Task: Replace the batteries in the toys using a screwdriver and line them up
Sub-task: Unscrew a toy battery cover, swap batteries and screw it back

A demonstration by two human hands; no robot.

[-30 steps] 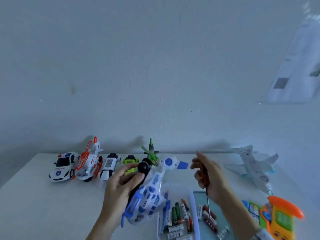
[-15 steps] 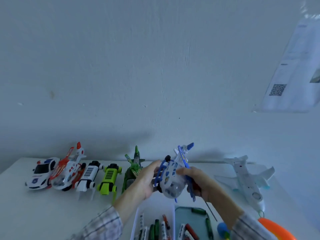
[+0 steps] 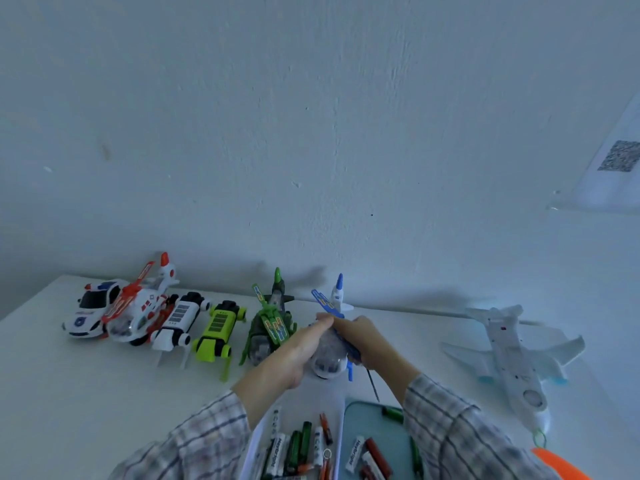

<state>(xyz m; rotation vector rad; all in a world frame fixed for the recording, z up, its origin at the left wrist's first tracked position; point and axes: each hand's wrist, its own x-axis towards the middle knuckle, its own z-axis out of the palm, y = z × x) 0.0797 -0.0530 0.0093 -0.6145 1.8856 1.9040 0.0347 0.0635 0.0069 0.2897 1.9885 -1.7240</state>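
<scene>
Since half a second ago lowered from mid-air: blue helicopter (image 3: 327, 358) now tableside, right of green helicopter (image 3: 272, 329) | left hand (image 3: 294, 355) and right hand (image 3: 363, 341) clasp it; right also pinches screwdriver (image 3: 372, 384) | judged: joining row; white airplane (image 3: 512, 355) pending.

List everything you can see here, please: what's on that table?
police car: 1, white and blue, far left of the row
helicopters: 3, red-white, green, blue-white held at the row's right end
robot-like toys: 2, white and lime, mid row
airplane: 1, white, lying apart at right
batteries: many, mixed colours, in white and teal trays, near edge
screwdriver: 1, shaft pointing down from the right hand
orange toy: 1, bottom right corner
left hand, right hand: both grip the blue-white helicopter
</scene>
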